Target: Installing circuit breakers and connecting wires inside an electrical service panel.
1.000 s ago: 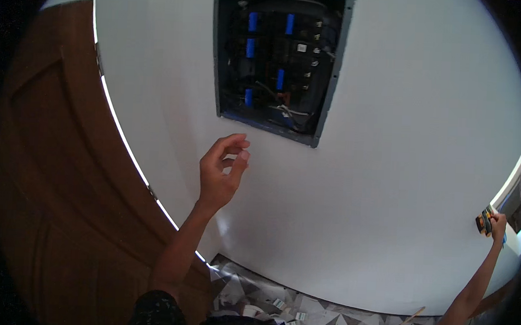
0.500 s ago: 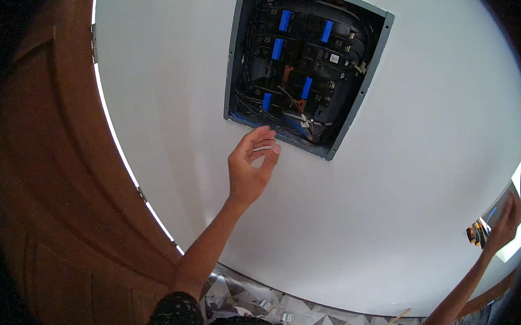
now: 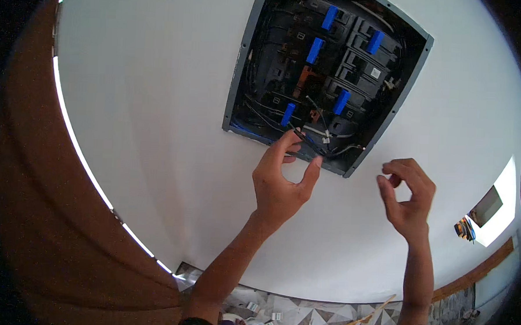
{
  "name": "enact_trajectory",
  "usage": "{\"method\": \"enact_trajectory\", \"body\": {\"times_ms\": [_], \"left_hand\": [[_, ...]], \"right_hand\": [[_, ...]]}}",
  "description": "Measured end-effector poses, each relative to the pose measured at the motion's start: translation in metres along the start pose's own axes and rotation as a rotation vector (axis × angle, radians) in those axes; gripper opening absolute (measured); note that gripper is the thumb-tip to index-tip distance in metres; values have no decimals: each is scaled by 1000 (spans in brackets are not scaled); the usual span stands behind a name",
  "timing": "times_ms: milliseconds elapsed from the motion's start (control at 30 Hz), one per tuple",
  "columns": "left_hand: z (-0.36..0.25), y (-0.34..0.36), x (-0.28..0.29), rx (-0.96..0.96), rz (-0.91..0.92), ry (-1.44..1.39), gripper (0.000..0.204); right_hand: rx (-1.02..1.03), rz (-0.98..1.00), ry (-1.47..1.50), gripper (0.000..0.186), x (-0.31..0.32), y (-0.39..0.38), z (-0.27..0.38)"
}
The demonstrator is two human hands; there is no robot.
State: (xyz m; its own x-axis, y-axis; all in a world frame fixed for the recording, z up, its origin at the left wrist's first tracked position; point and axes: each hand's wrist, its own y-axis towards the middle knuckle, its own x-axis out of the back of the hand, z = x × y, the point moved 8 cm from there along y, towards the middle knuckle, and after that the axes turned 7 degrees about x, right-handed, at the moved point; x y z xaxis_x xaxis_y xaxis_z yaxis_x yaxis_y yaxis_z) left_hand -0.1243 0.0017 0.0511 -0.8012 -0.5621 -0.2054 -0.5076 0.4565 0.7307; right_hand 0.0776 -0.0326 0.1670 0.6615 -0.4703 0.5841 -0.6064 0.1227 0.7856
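Left hand (image 3: 280, 183): I've got it raised at the bottom edge of the breaker box (image 3: 328, 78), fingers curled in a loose half-open C, thumb apart from the rest. Fingertips sit over the loose wires (image 3: 317, 139) at the box's lower part; can't tell if they actually touch or pinch anything.
Right hand (image 3: 407, 195): up beside the box's lower right corner, against bare wall (image 3: 146, 117). Fingers bent in, narrow gap btwn thumb and index; nothing visible in it.
Breaker box: open, no cover, set into the white wall, top centre of view, tilted. Black breakers inside w/ blue switches (image 3: 315, 50), wires bunched along the bottom.
Door (image 3: 31, 210): brown wood, left side, bright strip of light along its edge.
Floor (image 3: 317, 319): grey triangle-pattern tiles below, small bits of clutter on it, too small to tell what.
Far right: bright window opening (image 3: 494, 210) w/ small dark item near it, unclear.
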Motion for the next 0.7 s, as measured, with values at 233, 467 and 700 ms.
{"method": "enact_trajectory", "body": {"times_ms": [233,467,700], "left_hand": [[10,9,-5,126,46,-180,47],[6,12,-13,-59,31,-178,26],[12,13,-30,129,127,-486,22]], "right_hand": [[-153,-4,121,24,-50,16,-4],[-307,-122,93,12,-41,17,-32],[-588,-237,239,12,-42,4,-62]]}}
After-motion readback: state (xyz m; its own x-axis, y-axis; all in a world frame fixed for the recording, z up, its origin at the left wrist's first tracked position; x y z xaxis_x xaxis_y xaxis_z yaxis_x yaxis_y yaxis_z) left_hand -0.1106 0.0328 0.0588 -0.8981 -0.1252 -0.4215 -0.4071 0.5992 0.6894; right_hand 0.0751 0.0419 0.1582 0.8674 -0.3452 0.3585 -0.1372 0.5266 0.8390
